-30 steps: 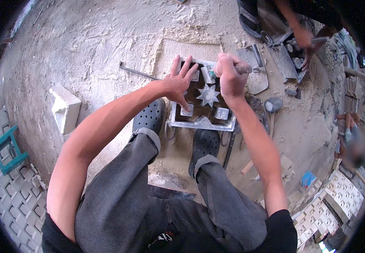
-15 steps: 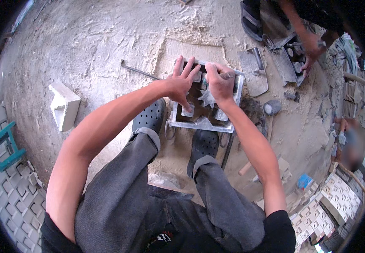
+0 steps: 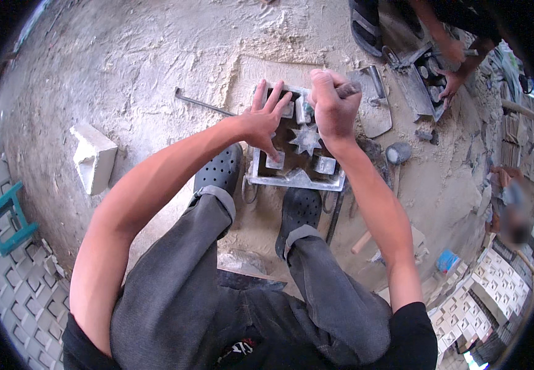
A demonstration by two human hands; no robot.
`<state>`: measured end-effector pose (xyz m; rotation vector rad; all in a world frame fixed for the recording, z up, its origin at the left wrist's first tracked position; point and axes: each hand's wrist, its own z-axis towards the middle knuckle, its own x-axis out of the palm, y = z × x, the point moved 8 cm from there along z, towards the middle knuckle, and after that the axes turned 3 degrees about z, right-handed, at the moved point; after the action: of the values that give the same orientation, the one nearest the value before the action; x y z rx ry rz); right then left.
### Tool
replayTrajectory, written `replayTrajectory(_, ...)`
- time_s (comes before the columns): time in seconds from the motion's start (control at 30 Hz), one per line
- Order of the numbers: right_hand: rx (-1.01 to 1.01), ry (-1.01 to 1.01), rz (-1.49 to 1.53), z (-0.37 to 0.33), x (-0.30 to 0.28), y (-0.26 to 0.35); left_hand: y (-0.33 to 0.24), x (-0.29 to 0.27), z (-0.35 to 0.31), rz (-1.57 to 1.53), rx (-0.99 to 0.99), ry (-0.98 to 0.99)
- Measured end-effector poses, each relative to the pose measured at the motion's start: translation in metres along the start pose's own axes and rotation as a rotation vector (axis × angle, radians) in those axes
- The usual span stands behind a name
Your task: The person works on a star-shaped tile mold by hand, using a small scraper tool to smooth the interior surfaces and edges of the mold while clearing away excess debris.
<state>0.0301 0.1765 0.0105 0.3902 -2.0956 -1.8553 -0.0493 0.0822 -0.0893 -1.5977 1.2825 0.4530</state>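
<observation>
A square metal mold (image 3: 304,183) rests on the dusty ground between my feet. At its middle sits a star-shaped block (image 3: 307,140), with small pale blocks such as the one at its near right corner (image 3: 324,164) around it. My left hand (image 3: 263,123) lies spread over the mold's left side, thumb on the near left block (image 3: 275,161) and fingertips at the far left corner. Above the far right side, my right hand (image 3: 335,110) is raised and closed around a greyish thing, mostly hidden by the fingers.
A trowel (image 3: 376,102) lies right of the mold, a thin metal rod (image 3: 202,103) left of it. Beyond, a co-worker's hands (image 3: 455,77) work at another mold (image 3: 418,98). A white block (image 3: 94,158), a teal plastic frame (image 3: 11,219) and patterned tiles (image 3: 498,287) stand around.
My right hand has lifted up off the mold and moved slightly right, uncovering the near right block and more of the star. My left hand has stayed in place.
</observation>
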Motion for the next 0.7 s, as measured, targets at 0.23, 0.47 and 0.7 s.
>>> replayTrajectory(0.23,-0.081,0.125,-0.180,0.009,-0.005,-0.037,-0.002,0.001,0.004,0.042,0.006,0.012)
replayTrajectory(0.47,-0.077,0.429,0.131,0.012,-0.018,-0.004,-0.001,0.009,0.008,0.018,0.067,-0.027)
replayTrajectory(0.7,-0.092,0.511,-0.097,0.006,-0.006,-0.014,0.007,0.009,-0.001,-0.012,0.020,-0.041)
